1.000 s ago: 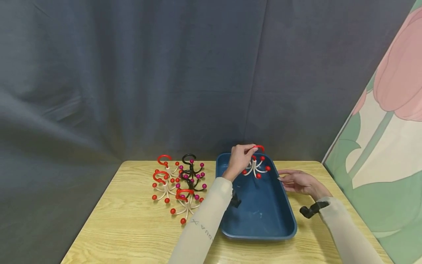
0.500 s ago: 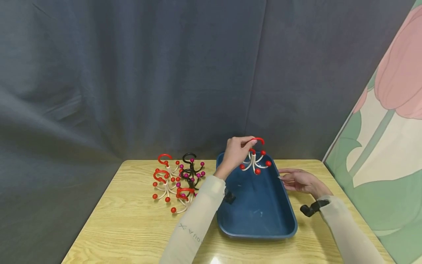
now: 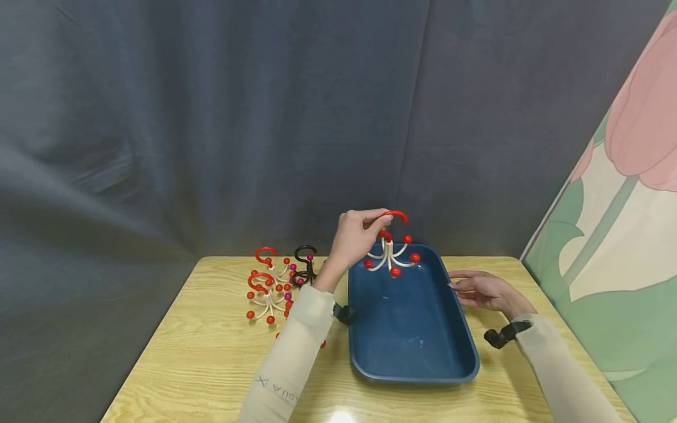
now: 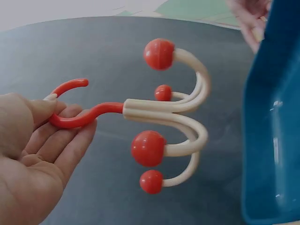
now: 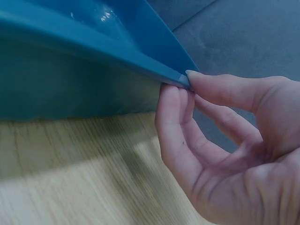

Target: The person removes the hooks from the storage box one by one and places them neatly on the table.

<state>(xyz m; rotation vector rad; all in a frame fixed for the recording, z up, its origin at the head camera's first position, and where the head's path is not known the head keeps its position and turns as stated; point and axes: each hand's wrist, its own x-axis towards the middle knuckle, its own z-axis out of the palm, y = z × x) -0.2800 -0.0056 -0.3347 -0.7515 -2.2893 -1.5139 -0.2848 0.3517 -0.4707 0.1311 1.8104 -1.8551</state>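
Note:
My left hand point(image 3: 351, 238) pinches the red hooked top of a multi-arm hook hanger point(image 3: 389, 249) between thumb and fingers. The hanger has cream curved arms tipped with red balls. In the head view it hangs upright, overlapping the far left part of the blue tray point(image 3: 407, 335). The left wrist view shows the hanger's red hook point(image 4: 82, 121) across the fingers, with the arms free. At the tray's right side, my right hand point(image 3: 488, 292) pinches the rim point(image 5: 154, 70), thumb above and fingers curled underneath.
Left of the tray, several more hangers stand on the wooden table point(image 3: 201, 352): red-hooked hangers point(image 3: 268, 299) and black ones point(image 3: 307, 267) with magenta balls. My left sleeve point(image 3: 288, 352) hides some of them. A dark curtain point(image 3: 317, 117) hangs behind; a floral panel point(image 3: 624, 264) is at the right.
My left hand has lifted the hanger and moved it left, from low over the tray's far end to above its left side. The right hand stays on the rim.

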